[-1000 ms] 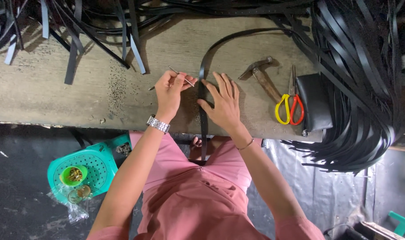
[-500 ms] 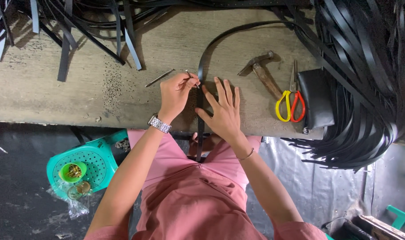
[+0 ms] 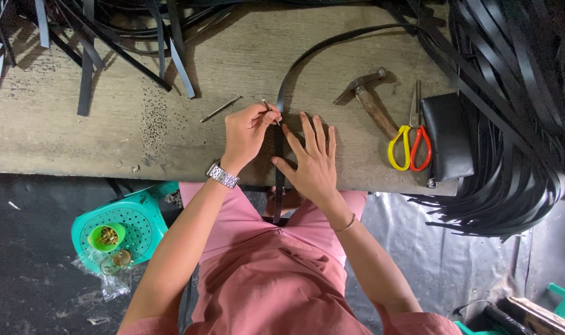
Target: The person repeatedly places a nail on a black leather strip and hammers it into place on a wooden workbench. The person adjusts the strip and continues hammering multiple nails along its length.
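Not much has shifted since half a second ago: both hands sit at about the same spot on the black strap (image 3: 278,162), though the thin metal rod (image 3: 220,108) now lies a bit further from the left hand (image 3: 248,133) than it looked before. That left hand is pinching a small pointed tool (image 3: 269,107), looks like an awl or punch, tip right at the strap's edge. The right hand (image 3: 312,162) is spread flat, fingers fanned, pressing down just beside the strap to keep it from sliding. The strap itself runs from the person's lap over the front edge of the wooden surface (image 3: 140,133), then curves off toward the big bundle of black strips (image 3: 518,111) on the right. If I were doing this, I'd keep that flat hand close to the tool point so the strap can't buckle, and keep the tool upright so it doesn't skate across the leather toward the fingers. Room-wise it's decent: bare wood to the left of the hands, but the hammer (image 3: 369,96), the yellow-and-red scissors (image 3: 409,139) and a black pouch (image 3: 446,136) crowd the right, and the pouch sits close to the front edge. A green basket (image 3: 130,226) sits on the floor below left, well clear.
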